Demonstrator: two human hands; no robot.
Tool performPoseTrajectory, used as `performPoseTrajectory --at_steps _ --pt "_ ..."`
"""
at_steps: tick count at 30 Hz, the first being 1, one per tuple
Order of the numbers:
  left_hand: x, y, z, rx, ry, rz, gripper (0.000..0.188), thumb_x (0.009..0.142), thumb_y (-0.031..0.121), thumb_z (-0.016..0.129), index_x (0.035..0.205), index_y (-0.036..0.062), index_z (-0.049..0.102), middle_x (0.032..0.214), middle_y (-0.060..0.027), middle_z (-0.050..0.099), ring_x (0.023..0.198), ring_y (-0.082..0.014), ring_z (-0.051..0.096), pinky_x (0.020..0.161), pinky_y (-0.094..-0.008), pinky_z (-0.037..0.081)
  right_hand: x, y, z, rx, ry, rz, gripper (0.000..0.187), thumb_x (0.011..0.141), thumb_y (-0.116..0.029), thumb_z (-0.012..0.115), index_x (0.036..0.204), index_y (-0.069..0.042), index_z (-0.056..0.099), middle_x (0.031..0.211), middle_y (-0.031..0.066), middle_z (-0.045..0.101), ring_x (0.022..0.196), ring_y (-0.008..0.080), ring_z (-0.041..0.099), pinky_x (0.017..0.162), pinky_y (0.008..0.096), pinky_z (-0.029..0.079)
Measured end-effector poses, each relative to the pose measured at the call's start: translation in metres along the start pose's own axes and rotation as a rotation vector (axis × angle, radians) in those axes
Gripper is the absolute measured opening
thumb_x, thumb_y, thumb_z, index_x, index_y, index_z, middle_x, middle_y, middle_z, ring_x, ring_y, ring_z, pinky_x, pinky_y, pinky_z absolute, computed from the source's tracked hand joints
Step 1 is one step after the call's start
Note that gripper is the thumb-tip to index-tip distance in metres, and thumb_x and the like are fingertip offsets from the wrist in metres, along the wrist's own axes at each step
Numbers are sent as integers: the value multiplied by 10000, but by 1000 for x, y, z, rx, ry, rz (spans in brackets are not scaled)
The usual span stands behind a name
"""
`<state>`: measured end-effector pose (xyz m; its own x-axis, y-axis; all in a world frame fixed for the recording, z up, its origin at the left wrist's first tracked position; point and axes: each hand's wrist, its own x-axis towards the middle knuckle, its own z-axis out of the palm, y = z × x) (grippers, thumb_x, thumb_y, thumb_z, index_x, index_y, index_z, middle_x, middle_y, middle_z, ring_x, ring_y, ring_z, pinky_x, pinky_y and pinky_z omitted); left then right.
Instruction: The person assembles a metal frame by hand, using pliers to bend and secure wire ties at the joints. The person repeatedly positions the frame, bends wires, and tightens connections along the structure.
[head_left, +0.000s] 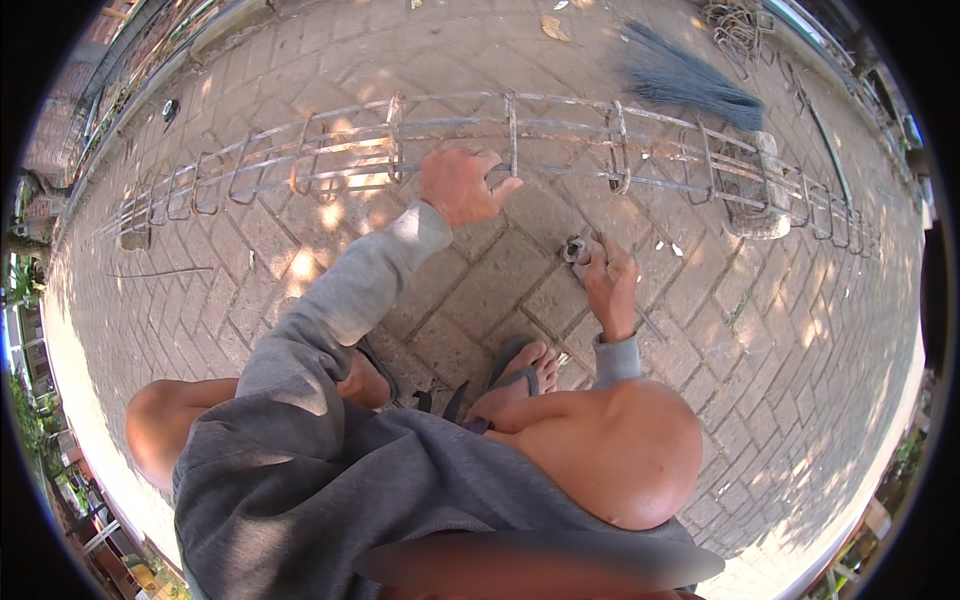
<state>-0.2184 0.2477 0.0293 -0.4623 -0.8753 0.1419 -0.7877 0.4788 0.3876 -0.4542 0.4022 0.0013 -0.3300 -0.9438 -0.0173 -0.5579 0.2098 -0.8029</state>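
Note:
A long rebar cage (pixel 450 122) of rusty bars and square stirrups stretches across in front of me from left to right. My left hand (pixel 462 187) is on its near bar, left of a middle stirrup, with the fingers curled over the steel and the thumb apart. Nearer to me and to the right, my right hand (pixel 611 280) is closed round a small metal tool that looks like pincers (pixel 574 250). The tool's rounded head points up and left, apart from the cage. Most of its handles are hidden by the fingers.
A bundle of thin tie wire (pixel 690 80) lies beyond the cage on the right, near a heap of bent stirrups (pixel 738 35). Blocks (pixel 762 218) sit beneath the cage toward both ends. A tape measure (pixel 170 109) and a thin rod (pixel 160 272) lie on the pavers at left.

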Motion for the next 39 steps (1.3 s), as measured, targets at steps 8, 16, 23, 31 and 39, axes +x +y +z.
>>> performPoseTrajectory --at_steps 8,16,23,31,39 --pt "-3 -9 11 -15 149 132 446 842 510 791 921 72 765 761 -112 705 711 -344 706 638 -459 546 25 -7 39 129 -32 46 224 956 -92 536 1050 5 716 722 168 717 682 334 724 656 423 539" --pt "-14 12 3 -18 364 214 472 792 356 848 1153 84 711 1109 -122 709 1053 -319 677 851 -441 554 19 -12 11 245 -240 244 268 984 -92 530 1008 66 745 682 102 699 494 132 600 504 308 479" --pt "-41 29 1 -154 102 583 303 904 141 728 1200 79 713 993 -109 716 924 -257 698 828 -396 562 17 -13 -2 164 -361 -86 202 937 -95 608 1001 22 760 678 120 666 588 185 607 567 361 467" --pt "-31 48 -24 -1131 525 -410 253 1056 173 598 1103 -46 716 810 -97 739 669 -128 684 580 -295 548 -4 -29 9 561 -649 35 217 1046 -108 573 1103 36 726 729 34 663 572 77 535 512 240 388" --pt "-28 80 -16 -1223 365 -171 269 1054 169 613 1157 -56 718 894 -108 752 777 -144 716 685 -281 569 -17 -43 6 1088 -570 351 252 1027 -83 596 1197 81 683 686 7 586 545 65 471 490 236 338"
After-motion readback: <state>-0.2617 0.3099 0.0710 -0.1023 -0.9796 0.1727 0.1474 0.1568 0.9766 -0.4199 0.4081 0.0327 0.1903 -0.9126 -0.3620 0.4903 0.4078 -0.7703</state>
